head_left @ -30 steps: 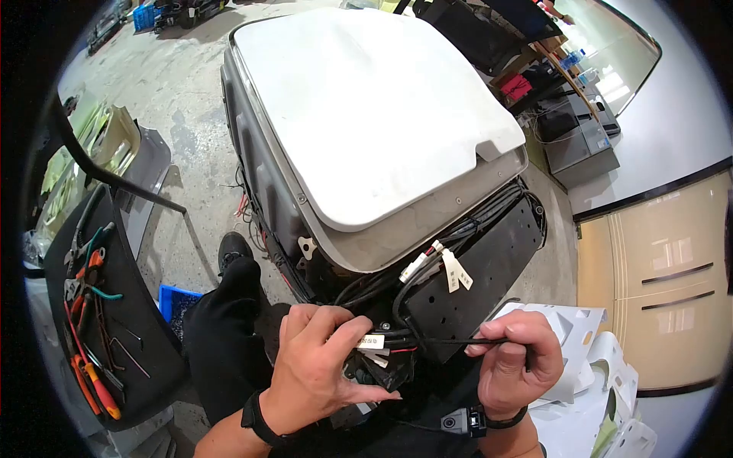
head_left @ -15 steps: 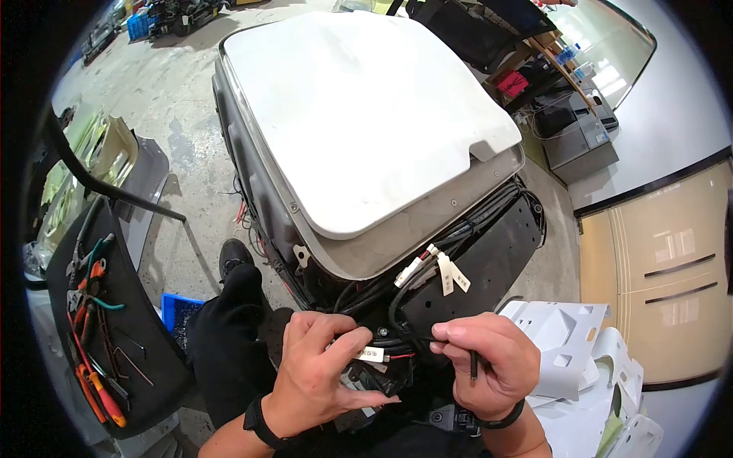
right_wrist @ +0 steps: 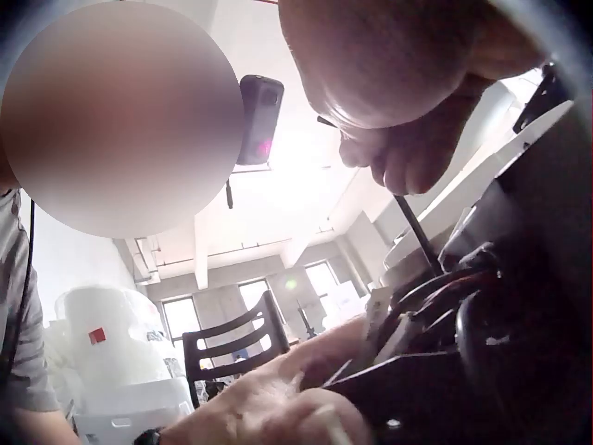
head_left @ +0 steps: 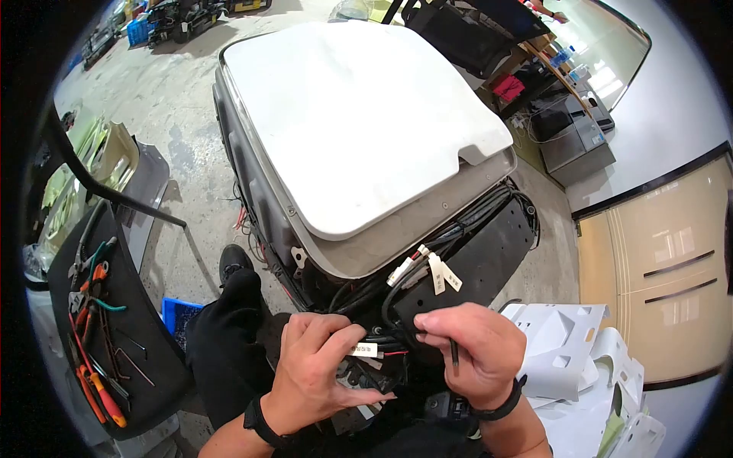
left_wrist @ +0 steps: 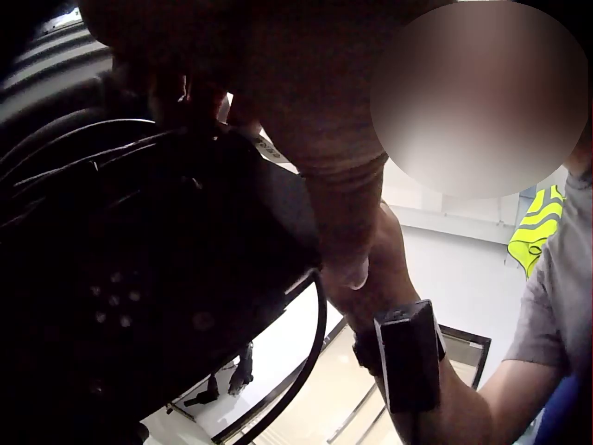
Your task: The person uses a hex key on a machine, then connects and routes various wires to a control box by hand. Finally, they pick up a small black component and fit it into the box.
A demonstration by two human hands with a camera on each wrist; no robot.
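Your right hand point(head_left: 482, 353) is pinching the black cable point(head_left: 455, 354), with a short length hanging below the grip. Your left hand point(head_left: 314, 365) is curling its fingers over the bundle point(head_left: 382, 336), thumb reaching out to the side, and the white label point(head_left: 365, 349) is showing beside its fingers. The cable is sitting just right of the bundle, near the black panel point(head_left: 492, 248).

To work well, you should be steadying the bundle lightly with the left hand while the right is doing the guiding. You should be drawing the cable smoothly, not tugging sharply, and keeping the label clear so it isn't creasing or tearing.

Compared with a second ago, your right hand is sitting nearer the left; the cable, then stretching straight between both hands, is now hanging down. Your left hand is holding nearly the same place.
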